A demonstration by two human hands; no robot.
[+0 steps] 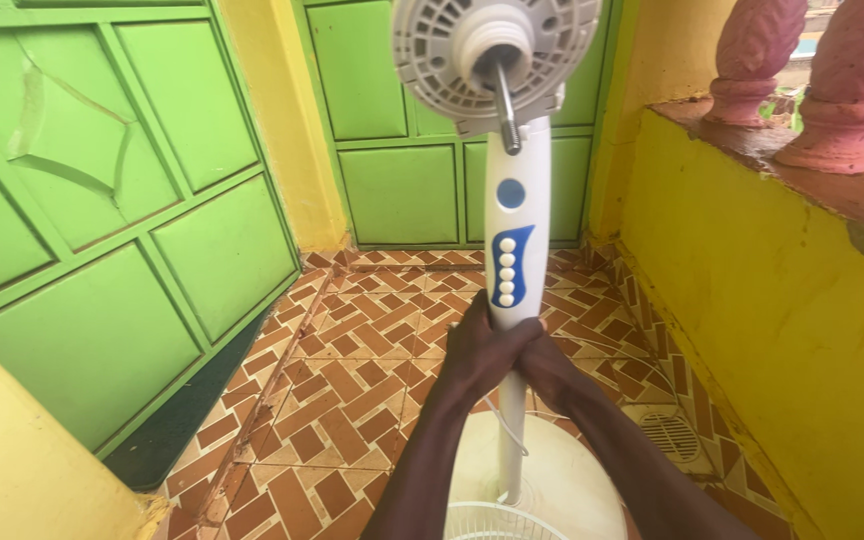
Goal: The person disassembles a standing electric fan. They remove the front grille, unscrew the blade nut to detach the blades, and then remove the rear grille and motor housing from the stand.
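Note:
A white pedestal fan stands upright in front of me, without guard or blades. Its motor housing [497,50] sits at the top with a bare metal shaft [505,105] sticking out. Below is the white neck [517,215] with a blue control panel and a row of pale buttons. My left hand [482,345] and my right hand [544,362] both wrap around the lower end of the neck, where it meets the thin white pole [513,440]. The round white base [567,475] rests on the floor.
Green metal doors [122,230] close the left side and the back [402,190]. A yellow low wall [782,310] with pink balusters [752,60] runs along the right. The floor [352,370] is brown and white tile. A white wire fan guard [492,522] lies at the bottom edge.

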